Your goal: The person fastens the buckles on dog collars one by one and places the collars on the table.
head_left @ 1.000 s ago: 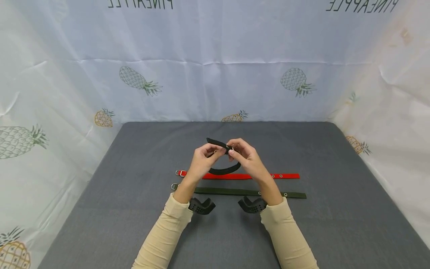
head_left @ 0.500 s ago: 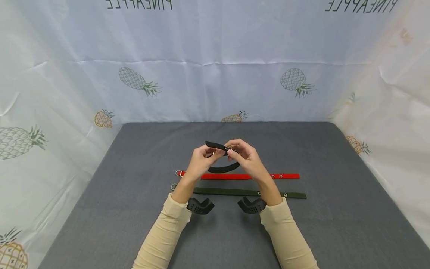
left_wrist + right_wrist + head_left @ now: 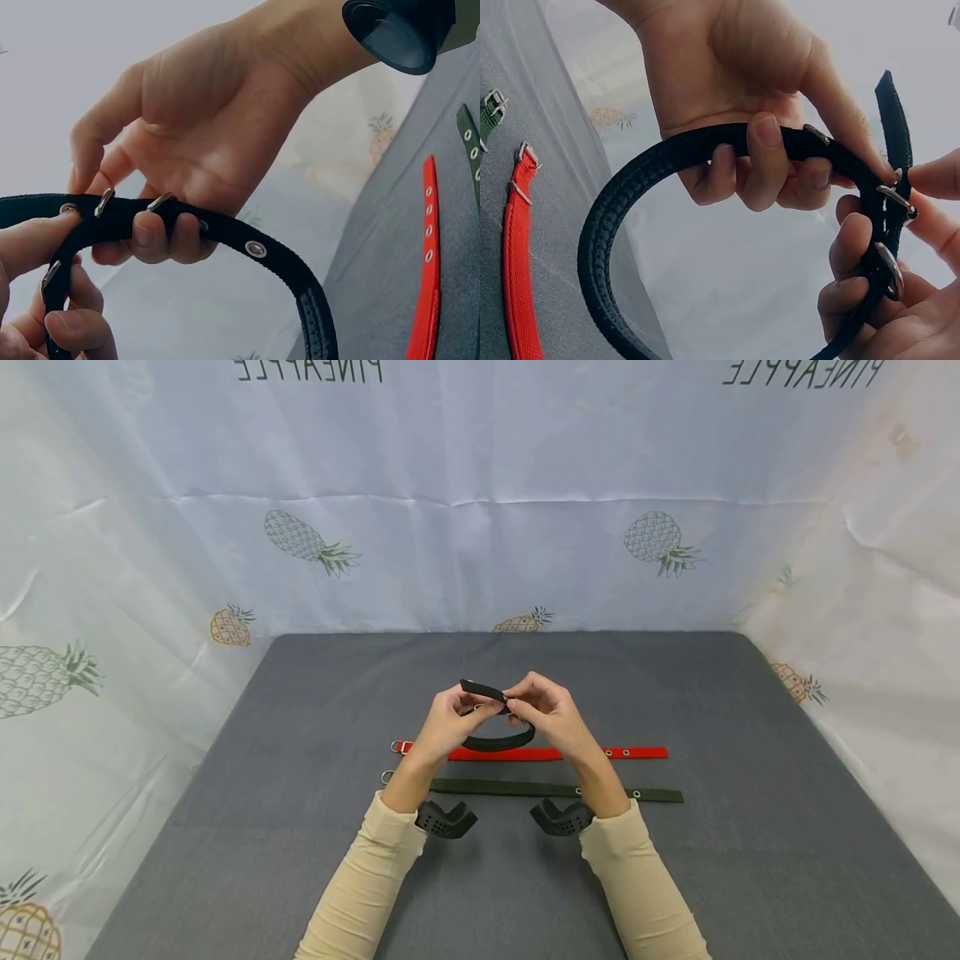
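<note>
A black collar [image 3: 498,743] with metal eyelets is bent into a loop above the table. My left hand [image 3: 450,714] grips it by the overlapping strap, fingers curled around the band. My right hand [image 3: 553,710] pinches the strap close to the metal buckle [image 3: 896,199]. In the right wrist view, the strap's loose end passes through the buckle and sticks out beyond it; a D-ring [image 3: 889,270] sits beside the buckle. In the left wrist view, a fingertip of the right hand [image 3: 34,240] presses at an eyelet [image 3: 68,209]. The prong is hard to make out.
Below the hands, a red collar [image 3: 645,752] and a dark green collar [image 3: 495,787] lie straight and side by side on the grey table [image 3: 300,860]. A white curtain [image 3: 480,560] with pineapple prints surrounds the table's back and sides.
The strap's loose end has sunk slightly and the loop has tilted a little. My fingers have shifted slightly around the buckle, keeping their hold. The red and green collars lie unmoved.
</note>
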### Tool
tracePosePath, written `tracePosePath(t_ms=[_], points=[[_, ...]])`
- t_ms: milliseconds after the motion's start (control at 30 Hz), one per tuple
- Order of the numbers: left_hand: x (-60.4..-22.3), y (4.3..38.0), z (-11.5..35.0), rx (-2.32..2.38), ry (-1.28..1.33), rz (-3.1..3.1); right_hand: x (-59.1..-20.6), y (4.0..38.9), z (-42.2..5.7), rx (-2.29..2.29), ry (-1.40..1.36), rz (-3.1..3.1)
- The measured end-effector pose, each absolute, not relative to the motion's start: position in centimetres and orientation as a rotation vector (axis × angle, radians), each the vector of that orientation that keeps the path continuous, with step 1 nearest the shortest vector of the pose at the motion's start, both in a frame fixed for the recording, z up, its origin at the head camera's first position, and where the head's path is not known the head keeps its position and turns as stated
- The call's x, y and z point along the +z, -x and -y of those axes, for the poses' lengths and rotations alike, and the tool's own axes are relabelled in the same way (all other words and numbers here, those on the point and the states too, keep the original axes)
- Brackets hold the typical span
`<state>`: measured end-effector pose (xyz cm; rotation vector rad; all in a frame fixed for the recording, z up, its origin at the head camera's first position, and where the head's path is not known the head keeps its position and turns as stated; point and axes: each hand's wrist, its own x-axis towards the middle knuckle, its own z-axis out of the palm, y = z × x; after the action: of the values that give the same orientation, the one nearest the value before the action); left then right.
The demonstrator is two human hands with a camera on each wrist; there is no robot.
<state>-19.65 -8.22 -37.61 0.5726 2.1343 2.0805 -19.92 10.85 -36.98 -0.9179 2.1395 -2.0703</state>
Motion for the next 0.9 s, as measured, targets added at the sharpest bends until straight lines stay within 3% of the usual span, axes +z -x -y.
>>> tracePosePath(t_ms=[900], points=[[-37.48, 19.92, 8.23, 1.932, -0.629, -2.294, -36.57, 20.11, -11.63, -2.002, 0.812, -2.200]])
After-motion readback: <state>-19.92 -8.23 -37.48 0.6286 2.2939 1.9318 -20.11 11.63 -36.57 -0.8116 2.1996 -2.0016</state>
